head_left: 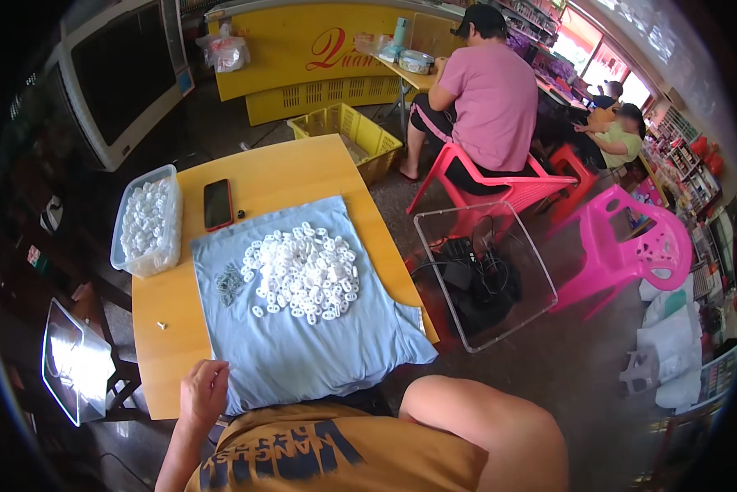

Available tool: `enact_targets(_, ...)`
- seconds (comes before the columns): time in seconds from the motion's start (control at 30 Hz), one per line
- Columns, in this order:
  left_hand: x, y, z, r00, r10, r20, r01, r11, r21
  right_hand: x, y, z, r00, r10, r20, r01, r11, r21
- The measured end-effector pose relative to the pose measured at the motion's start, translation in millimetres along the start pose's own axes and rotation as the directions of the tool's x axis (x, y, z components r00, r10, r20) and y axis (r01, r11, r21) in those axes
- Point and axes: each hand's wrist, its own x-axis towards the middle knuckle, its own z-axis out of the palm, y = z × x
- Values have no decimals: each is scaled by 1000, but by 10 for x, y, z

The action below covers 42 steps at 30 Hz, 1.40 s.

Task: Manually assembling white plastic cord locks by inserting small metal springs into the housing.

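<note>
My left hand (203,392) is at the near left edge of the table, beside the corner of a light blue cloth (303,361). Its fingers are curled together, and whatever they may hold is too small to make out. My right hand does not show. On the cloth lies a heap of small white oval plastic pieces with holes (307,271). Left of the heap is a small pile of thin greyish metal bits (230,283), perhaps springs or pins. A clear plastic tub (148,220) full of similar white pieces stands at the table's left edge.
The yellow wooden table (159,353) also bears a dark phone (218,205). A clear bin (483,275) with black cables stands on the right, near a pink plastic chair (622,238). A yellow crate (348,135) lies beyond; a person in pink (495,102) sits behind it.
</note>
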Motion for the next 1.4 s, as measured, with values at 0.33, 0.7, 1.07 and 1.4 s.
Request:
enact_targets(0.33,17,57,-15,1000,1,-9,-1,1000,17,-53,65,-367,994,-91,64,89,996,29)
enact_targets(0.7,-83,225,115,991,-81,111,79,997,27,-409,446,-733,953,-300,43,287,938,192)
enact_targets(1.07,-156,-5,260,973,-204,107,216,969,-122,-505,1073,-715,874,-470,-123,477,784,398)
enact_targets(1.4,-140,-77,224,966,-220,140,243,953,-181,-319,772,-680,957,-272,-105,290,924,248)
